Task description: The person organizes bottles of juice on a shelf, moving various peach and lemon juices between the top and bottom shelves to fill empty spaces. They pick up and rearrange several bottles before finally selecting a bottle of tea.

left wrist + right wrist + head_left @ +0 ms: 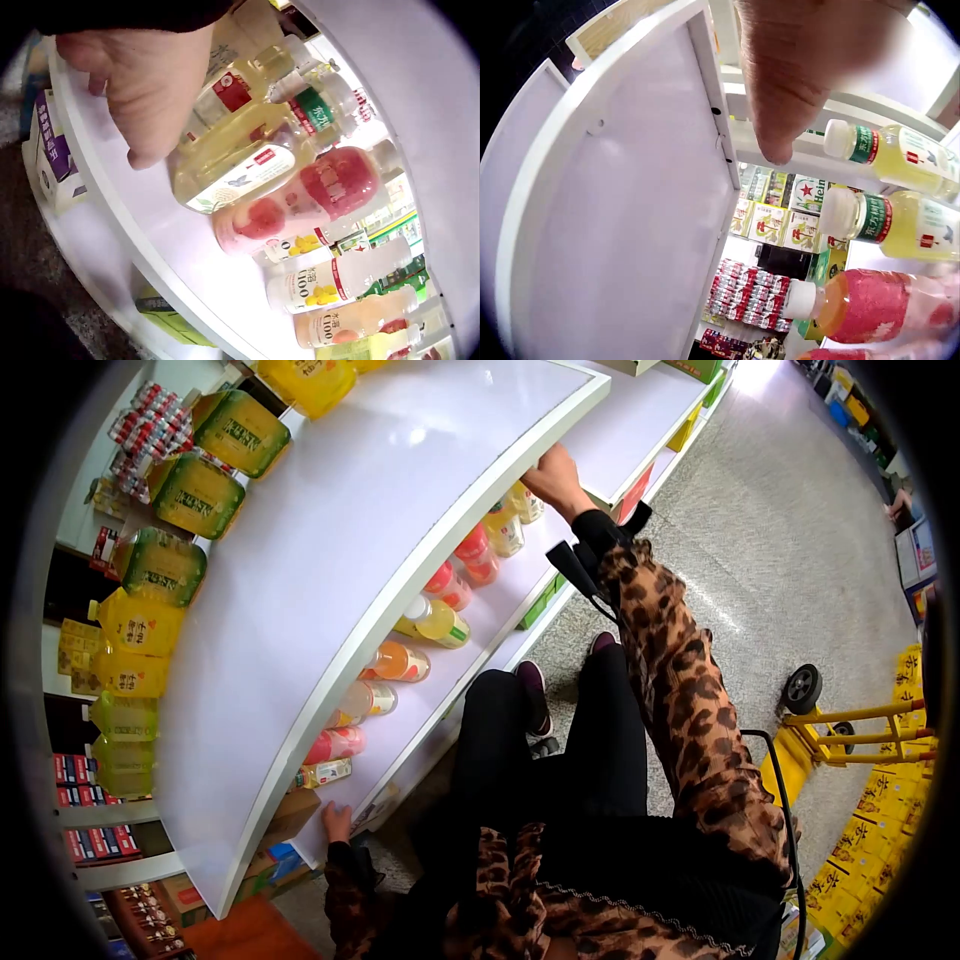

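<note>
My left hand [337, 822] rests at the front edge of the lower white shelf [372, 788]. In the left wrist view its thumb [146, 146] points in toward a bottle of pale yellow drink [232, 169]. A pink-labelled bottle [300, 199] stands beside that one. My right hand [555, 478] is at the front edge of the upper white shelf [330, 550], toward its far end. The right wrist view shows one digit of it [776, 135] near yellow drink bottles [892, 154]; its other fingers are hidden, and I cannot tell whether they grip anything.
Several juice bottles [400, 660] line the lower shelf. Large yellow-green jugs [205, 495] stand behind the upper shelf. A yellow hand trolley [800, 745] and stacked yellow boxes [870, 840] are on the right, on the grey floor [720, 570].
</note>
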Demonstrator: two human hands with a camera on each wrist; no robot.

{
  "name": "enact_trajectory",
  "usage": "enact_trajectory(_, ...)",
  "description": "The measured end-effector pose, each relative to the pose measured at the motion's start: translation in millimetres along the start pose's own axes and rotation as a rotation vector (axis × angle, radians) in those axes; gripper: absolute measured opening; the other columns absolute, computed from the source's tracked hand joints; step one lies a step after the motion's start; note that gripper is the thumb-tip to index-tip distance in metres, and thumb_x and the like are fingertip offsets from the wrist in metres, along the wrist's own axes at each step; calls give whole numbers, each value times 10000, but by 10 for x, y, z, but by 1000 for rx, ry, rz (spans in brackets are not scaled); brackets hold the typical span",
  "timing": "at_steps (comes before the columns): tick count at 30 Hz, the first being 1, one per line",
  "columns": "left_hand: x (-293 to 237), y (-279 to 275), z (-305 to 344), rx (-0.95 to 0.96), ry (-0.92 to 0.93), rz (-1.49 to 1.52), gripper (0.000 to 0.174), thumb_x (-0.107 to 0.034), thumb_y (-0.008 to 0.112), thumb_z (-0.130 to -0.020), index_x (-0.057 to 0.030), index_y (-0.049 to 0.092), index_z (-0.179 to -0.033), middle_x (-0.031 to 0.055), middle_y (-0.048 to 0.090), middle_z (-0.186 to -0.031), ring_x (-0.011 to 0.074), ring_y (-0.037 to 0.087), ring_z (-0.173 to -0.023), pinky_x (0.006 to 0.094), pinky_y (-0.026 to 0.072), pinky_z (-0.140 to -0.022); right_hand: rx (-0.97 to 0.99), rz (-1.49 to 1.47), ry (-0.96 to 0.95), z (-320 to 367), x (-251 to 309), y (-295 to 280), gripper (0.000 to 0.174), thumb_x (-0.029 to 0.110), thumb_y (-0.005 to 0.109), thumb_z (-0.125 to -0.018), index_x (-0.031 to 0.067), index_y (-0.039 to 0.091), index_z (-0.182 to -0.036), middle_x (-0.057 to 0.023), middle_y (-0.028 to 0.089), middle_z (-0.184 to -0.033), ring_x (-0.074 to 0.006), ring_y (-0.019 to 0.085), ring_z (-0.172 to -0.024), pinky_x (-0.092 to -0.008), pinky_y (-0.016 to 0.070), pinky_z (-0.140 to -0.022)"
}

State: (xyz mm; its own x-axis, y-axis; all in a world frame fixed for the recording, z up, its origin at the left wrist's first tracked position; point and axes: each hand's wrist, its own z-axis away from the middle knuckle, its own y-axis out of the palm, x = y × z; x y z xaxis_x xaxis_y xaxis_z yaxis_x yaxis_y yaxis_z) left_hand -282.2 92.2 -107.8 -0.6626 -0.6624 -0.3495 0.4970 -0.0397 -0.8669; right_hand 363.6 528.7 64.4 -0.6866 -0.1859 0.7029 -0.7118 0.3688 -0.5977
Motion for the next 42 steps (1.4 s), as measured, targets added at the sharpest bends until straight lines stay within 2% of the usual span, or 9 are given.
enact_trajectory(3, -139, -128, 272, 111, 28, 21, 634, -300, 654, -808, 71, 470, -1287, 232, 531, -1285, 317, 510, -1204, 374, 392, -1002, 139, 211, -2, -242, -50, 207, 553, 417, 648, -786, 65, 570, -1206, -189, 590, -1168, -350, 520, -1160, -460, 447, -910)
enact_trajectory(7, -260, -253, 469, 345, 101, -22, 631, -295, 660, -827, 61, 454, -1305, 232, 533, -1285, 297, 511, -1207, 360, 393, -1002, 141, 282, -49, -274, -283, 575, 523, 383, 632, -811, 108, 546, -1247, -181, 544, -1242, -340, 512, -1169, -469, 467, -891)
enact_trajectory(12, -2047, -756, 1326, 561, 387, 18, 566, -232, 631, -884, 24, 422, -1345, 217, 518, -1305, 268, 498, -1225, 345, 386, -1011, 91, 174, -72, -132, -297, 589, 444, 293, 601, -842, 80, 542, -1228, -191, 521, -1249, -359, 522, -1123, -451, 479, -901)
enact_trajectory(15, -2748, -989, 1596, 560, 606, -40, 537, -220, 615, -897, 18, 427, -1341, 210, 515, -1303, 290, 498, -1218, 347, 398, -997, 55, 138, 15, -121, -277, 512, 409, 224, 609, -829, 65, 555, -1202, -188, 516, -1233, -372, 538, -1084, -462, 488, -878)
enact_trajectory(20, -3553, -1306, 1981, 392, 902, -138, 491, -190, 658, -854, 17, 495, -1269, 203, 569, -1216, 351, 551, -1118, 384, 439, -941, -146, 160, -158, -38, -452, 502, 421, 83, 621, -784, 77, 493, -1185, -199, 487, -1168, -415, 560, -995, -482, 505, -791)
enact_trajectory(24, -3913, -1502, 2145, 170, 1266, -152, 440, -152, 693, -807, 17, 559, -1189, 182, 613, -1152, 355, 602, -1025, 399, 468, -894, -77, 68, 11, 193, -369, 242, 388, 73, 632, -800, 130, 465, -1146, -219, 481, -1114, -436, 579, -907, -492, 497, -759)
enact_trajectory(34, -4710, -1851, 2107, -112, 1513, -56, 476, -59, 650, -786, 3, 533, -1243, 176, 601, -1201, 334, 592, -1083, 379, 468, -911, -194, -125, 176, 840, -566, -319, 380, 77, 656, -789, 102, 491, -1130, -182, 480, -1105, -369, 536, -1003, -408, 459, -872)
enact_trajectory(40, -5169, -1900, 1716, -141, 1502, -29, 530, -151, 637, -829, -32, 478, -1320, 171, 546, -1284, 305, 524, -1191, 359, 391, -1014, -29, -27, 9, 803, -637, -1173, 441, 42, 691, -752, 94, 529, -1159, -155, 513, -1051, -294, 553, -973, -376, 487, -858)
enact_trajectory(42, -5270, -1821, 1431, 2, 1458, -41, 523, -250, 604, -883, -50, 455, -1342, 171, 470, -1368, 292, 444, -1276, 355, 340, -1057, -24, -20, -37, 729, -571, -1483, 453, 8, 685, -754, 90, 530, -1171, -142, 518, -1060, -257, 563, -946, -358, 510, -832)
